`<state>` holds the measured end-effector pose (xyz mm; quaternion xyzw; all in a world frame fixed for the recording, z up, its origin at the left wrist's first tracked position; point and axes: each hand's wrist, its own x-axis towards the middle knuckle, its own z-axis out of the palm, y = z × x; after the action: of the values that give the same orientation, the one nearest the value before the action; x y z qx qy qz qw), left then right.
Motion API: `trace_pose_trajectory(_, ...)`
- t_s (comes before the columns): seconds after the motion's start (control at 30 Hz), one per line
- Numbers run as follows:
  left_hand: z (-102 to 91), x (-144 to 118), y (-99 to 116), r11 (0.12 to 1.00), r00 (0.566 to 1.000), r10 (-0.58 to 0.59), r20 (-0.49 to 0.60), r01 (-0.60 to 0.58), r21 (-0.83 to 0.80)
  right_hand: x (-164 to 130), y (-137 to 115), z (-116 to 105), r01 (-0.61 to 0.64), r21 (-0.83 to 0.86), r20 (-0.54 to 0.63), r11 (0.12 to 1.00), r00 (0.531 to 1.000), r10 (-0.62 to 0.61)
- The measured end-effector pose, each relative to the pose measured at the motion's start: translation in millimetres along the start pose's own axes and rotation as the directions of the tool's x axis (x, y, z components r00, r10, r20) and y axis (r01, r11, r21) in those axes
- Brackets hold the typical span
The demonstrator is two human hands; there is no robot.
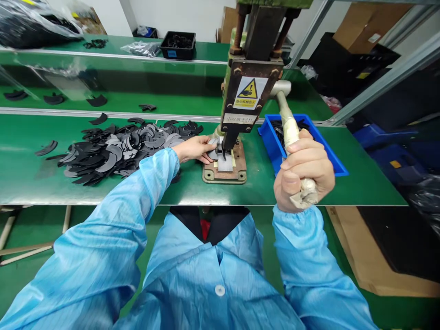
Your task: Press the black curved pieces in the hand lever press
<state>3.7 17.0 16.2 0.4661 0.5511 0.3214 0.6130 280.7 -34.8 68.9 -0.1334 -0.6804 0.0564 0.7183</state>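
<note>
Head view, fingers first. Right hand [304,169]: all fingers wrapped tight around the cloth-wrapped lever handle [292,137], thumb across the front, fist just above the near table edge. Handle angled up and away to the hand press [240,105], joined at its right side.

Left hand [195,149]: fingers stretched flat and close together, tips pinching a small grey curved piece [213,147] at the press base [225,169], directly beside the dark punch tip. Exact seating of the piece under the punch: cannot tell, partly hidden by fingers and tool. Small pale plate on the base, below the punch.

Yellow warning label [250,91] on the press face, white text strip beneath it.

Left of the press: loose pile of black and grey crescent-shaped pieces [120,149] spread on the green table [27,169], a few strays apart from the pile toward the left edge. Right of the press: blue bin [335,160] with dark parts inside, just behind the right fist.

Both forearms in light blue sleeves. Farther back: second green surface with scattered crescents, black tray [178,45], clear bags of dark parts. Cardboard boxes at upper right.
</note>
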Motion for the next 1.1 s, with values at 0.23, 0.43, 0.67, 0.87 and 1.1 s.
trace_pose_trajectory(0.23, -4.4, 2, 7, 0.993, 0.997, 0.072, 0.042, -0.076, 0.096, 0, -1, 3, -0.008, 0.009, -0.03, 1.0, 1.0, 0.008)
trace_pose_trajectory(0.43, -13.1, 9, -2, 0.987, 0.989, 0.108, 0.105, -0.119, 0.107, 0, -2, 0, -0.011, 0.005, 0.004, 1.0, 1.0, 0.011)
trace_pose_trajectory(0.67, -6.5, 9, -3, 0.986, 0.992, 0.089, 0.092, -0.1, 0.13, -1, -1, -1, -0.018, 0.031, 0.012, 0.999, 1.0, 0.018)
trace_pose_trajectory(0.87, -0.2, 6, 7, 0.987, 1.0, -0.023, 0.017, 0.02, 0.16, 0, -3, 2, -0.031, 0.003, -0.027, 1.0, 0.999, 0.031)
trace_pose_trajectory(1.1, -0.7, 9, 13, 0.976, 0.983, -0.186, -0.001, 0.185, 0.117, -2, -2, 1, -0.046, -0.017, -0.024, 0.999, 0.999, 0.045)
